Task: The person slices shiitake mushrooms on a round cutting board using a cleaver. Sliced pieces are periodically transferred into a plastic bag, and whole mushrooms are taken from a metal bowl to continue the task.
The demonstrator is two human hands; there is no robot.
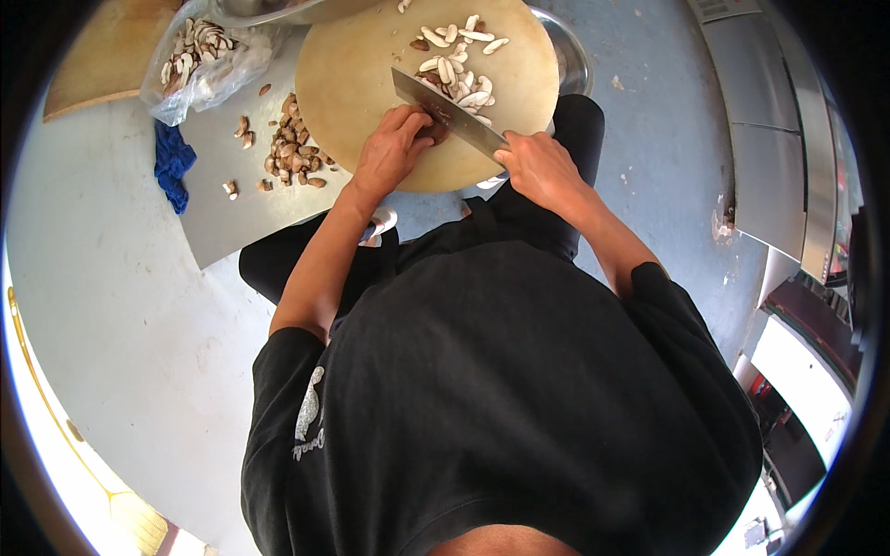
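Note:
My right hand (541, 167) grips the handle of a broad cleaver (445, 111), its blade slanting up and left across a round cutting board (348, 69). Against the near side of the blade, my left hand (396, 149) holds down a brown mushroom (438, 132), partly covered by the fingers. Beyond the blade lies a heap of pale mushroom slices (452, 73), with more slices (473, 35) scattered toward the far edge of the board.
Left of the board, cut mushroom stems (292, 149) are piled on a metal surface (236, 229). A clear plastic bag (208, 76) holds sliced mushrooms. Nearby are a blue cloth (172, 167), a metal basin (278, 14), another metal bowl (573, 55) and a wooden board (104, 55).

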